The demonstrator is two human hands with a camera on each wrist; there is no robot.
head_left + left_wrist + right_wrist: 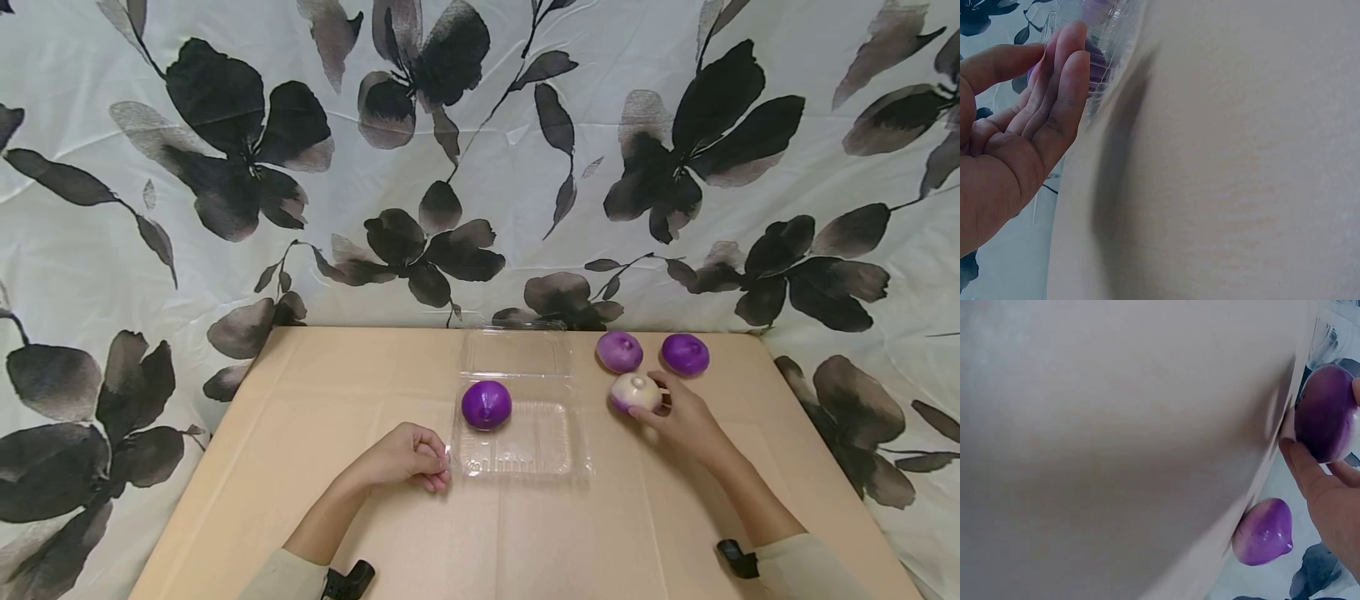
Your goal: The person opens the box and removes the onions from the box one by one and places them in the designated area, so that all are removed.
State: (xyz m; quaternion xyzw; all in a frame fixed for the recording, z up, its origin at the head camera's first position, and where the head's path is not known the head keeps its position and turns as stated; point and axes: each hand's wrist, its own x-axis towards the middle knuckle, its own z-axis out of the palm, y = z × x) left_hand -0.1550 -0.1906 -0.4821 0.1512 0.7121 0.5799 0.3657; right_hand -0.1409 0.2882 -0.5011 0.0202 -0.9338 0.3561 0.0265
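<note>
My right hand (686, 417) grips a purple-and-white turnip (633, 392), its pale end turned up in the head view. The right wrist view shows the same turnip (1325, 415) by its purple side, between thumb and fingers; whether it touches the table is unclear. My left hand (412, 457) pinches the left rim of a clear plastic clamshell container (543, 442) between thumb and fingers. In the left wrist view, these fingers (1063, 94) partly hide the container. A purple turnip (487, 405) sits inside the container, in the back left part of its base.
Two more turnips, a paler one (619, 352) and a deep purple one (685, 355), lie at the table's back right. The container's lid (516, 352) is folded back toward the rear edge. Behind the tan table (315, 392) hangs a floral cloth (525, 167).
</note>
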